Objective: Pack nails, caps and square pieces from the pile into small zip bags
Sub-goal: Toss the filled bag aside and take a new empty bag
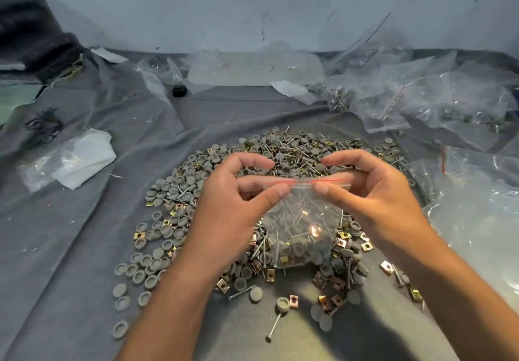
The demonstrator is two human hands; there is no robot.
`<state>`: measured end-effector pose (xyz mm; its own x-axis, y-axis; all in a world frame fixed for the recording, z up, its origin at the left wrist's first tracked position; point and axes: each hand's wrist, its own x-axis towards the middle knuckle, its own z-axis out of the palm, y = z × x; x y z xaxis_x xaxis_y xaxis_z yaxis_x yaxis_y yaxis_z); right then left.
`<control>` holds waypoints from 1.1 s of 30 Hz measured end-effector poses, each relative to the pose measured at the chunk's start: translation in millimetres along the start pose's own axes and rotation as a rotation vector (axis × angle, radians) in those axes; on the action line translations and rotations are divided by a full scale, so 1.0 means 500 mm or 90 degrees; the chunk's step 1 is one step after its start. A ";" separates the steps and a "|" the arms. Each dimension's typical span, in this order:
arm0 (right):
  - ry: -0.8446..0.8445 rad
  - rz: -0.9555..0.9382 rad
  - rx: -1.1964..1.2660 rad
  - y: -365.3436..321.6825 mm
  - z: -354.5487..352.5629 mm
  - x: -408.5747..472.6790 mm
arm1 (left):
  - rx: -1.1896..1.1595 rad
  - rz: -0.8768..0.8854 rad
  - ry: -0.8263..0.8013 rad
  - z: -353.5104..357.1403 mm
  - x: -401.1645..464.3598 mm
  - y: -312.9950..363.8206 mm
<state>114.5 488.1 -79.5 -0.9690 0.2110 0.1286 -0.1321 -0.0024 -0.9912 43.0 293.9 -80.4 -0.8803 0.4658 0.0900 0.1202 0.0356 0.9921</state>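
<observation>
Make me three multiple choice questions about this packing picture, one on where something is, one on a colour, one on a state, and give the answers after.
1. Where is the small black object?
A. On the grey cloth beyond the pile, near the wall
B. Inside the zip bag
C. Under the right hand

2. What colour is the line along the zip bag's seal?
A. Blue
B. Red
C. Green

3. What are the hands doing with the zip bag?
A. Both lie flat on the cloth
B. Only the left hand touches it
C. Both pinch its top edge

Answers: 1 A, it sits on the cloth far behind the pile. 2 B, a red stripe runs across the top. 3 C, left hand and right hand each pinch the seal.
</observation>
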 end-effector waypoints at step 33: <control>0.383 0.090 -0.227 -0.140 -0.204 0.274 | 0.167 0.018 0.135 -0.005 0.002 -0.012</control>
<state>12.5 616.9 4.5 -0.6752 0.7351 0.0616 0.1618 0.2290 -0.9599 40.3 291.8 -85.9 -0.9474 0.2771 0.1599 0.2354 0.2653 0.9350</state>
